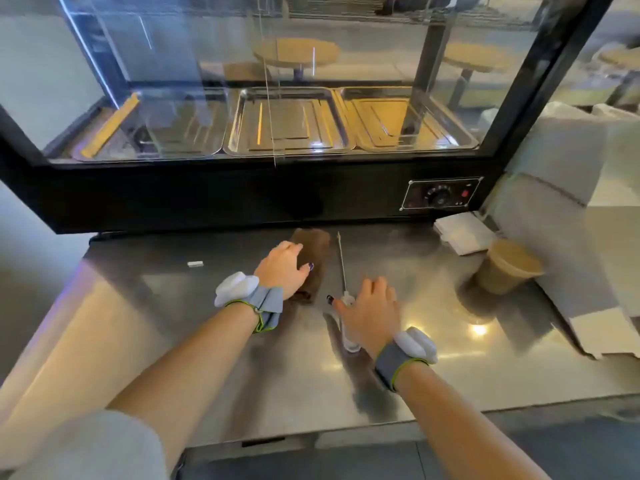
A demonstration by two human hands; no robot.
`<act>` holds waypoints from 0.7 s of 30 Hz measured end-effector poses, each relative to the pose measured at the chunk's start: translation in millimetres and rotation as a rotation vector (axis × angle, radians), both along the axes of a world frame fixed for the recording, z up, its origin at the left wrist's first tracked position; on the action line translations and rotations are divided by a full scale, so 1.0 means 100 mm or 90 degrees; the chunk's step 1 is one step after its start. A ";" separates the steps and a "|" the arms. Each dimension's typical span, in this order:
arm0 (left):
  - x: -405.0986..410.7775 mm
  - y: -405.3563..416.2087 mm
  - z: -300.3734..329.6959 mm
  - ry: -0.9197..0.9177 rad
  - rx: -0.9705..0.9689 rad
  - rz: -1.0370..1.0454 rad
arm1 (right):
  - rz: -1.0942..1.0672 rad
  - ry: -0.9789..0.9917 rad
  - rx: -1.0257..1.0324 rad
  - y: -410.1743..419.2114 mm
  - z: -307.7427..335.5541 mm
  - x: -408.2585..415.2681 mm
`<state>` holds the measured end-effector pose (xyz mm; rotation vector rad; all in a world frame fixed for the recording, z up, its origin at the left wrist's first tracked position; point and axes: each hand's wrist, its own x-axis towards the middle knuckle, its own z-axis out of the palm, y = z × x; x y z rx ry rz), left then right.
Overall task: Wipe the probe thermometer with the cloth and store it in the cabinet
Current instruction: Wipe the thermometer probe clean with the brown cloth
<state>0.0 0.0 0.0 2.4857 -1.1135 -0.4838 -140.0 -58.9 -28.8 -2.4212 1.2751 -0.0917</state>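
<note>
A folded brown cloth (pixel 317 249) lies on the steel counter in front of the glass display cabinet (pixel 242 188). My left hand (pixel 282 268) rests flat on the cloth's near half, fingers spread. To its right the probe thermometer (pixel 342 263) lies flat, its thin metal stem pointing away from me and its white handle near me. My right hand (pixel 369 311) sits over the handle and covers most of it; I cannot tell whether the fingers grip it.
The steel counter (pixel 173 296) ends at a front edge near me. A paper cup (pixel 509 268) lies tipped at the right, beside a stack of white napkins (pixel 462 233) and white boxes (pixel 568 216). Steel trays (pixel 287 123) sit inside the cabinet. A control panel (pixel 440 195) faces me.
</note>
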 end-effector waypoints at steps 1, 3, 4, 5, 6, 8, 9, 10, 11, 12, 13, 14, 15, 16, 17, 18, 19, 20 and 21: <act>-0.01 -0.05 -0.03 -0.002 0.002 0.000 | -0.006 0.010 0.000 0.01 -0.03 0.01; -0.05 -0.15 -0.14 -0.010 0.000 0.002 | -0.001 0.022 -0.011 0.02 -0.14 0.02; -0.08 -0.19 -0.18 -0.009 0.004 0.001 | 0.004 0.027 -0.007 0.03 -0.18 0.01; -0.09 -0.26 -0.24 -0.013 0.011 0.004 | 0.003 0.025 -0.004 0.02 -0.22 0.03; -0.09 -0.34 -0.32 -0.021 0.019 0.009 | 0.000 0.021 -0.007 0.02 -0.30 0.05; -0.09 -0.40 -0.39 -0.071 0.028 0.022 | -0.003 0.009 -0.038 0.01 -0.32 0.06; -0.10 -0.42 -0.44 -0.099 0.036 0.022 | 0.001 0.009 -0.049 0.02 -0.34 0.06; -0.10 -0.44 -0.48 -0.121 0.036 0.026 | 0.001 0.003 -0.055 0.01 -0.35 0.07; -0.10 -0.45 -0.52 -0.133 0.037 0.030 | -0.004 -0.005 -0.054 0.02 -0.36 0.07; -0.12 -0.45 -0.57 -0.142 0.039 0.033 | -0.008 -0.012 -0.051 0.02 -0.37 0.08; -0.12 -0.45 -0.60 -0.149 0.041 0.038 | -0.013 -0.016 -0.045 0.03 -0.36 0.08; -0.13 -0.46 -0.62 -0.155 0.039 0.043 | -0.015 -0.024 -0.044 0.04 -0.35 0.08; -0.13 -0.47 -0.63 -0.159 0.038 0.046 | -0.018 -0.033 -0.041 0.05 -0.33 0.08; -0.14 -0.48 -0.62 -0.159 0.037 0.051 | -0.021 -0.042 -0.038 0.07 -0.31 0.08; -0.13 -0.49 -0.62 -0.153 0.034 0.052 | -0.023 -0.039 -0.038 0.07 -0.28 0.08; -0.12 -0.49 -0.61 -0.141 0.022 0.056 | -0.022 -0.029 -0.039 0.07 -0.27 0.08; -0.11 -0.49 -0.60 -0.123 0.008 0.064 | -0.023 -0.019 -0.039 0.06 -0.26 0.07; -0.10 -0.48 -0.57 -0.101 -0.009 0.074 | -0.024 -0.014 -0.039 0.05 -0.25 0.08; -0.10 -0.48 -0.55 -0.077 -0.024 0.086 | -0.026 -0.011 -0.037 0.05 -0.25 0.08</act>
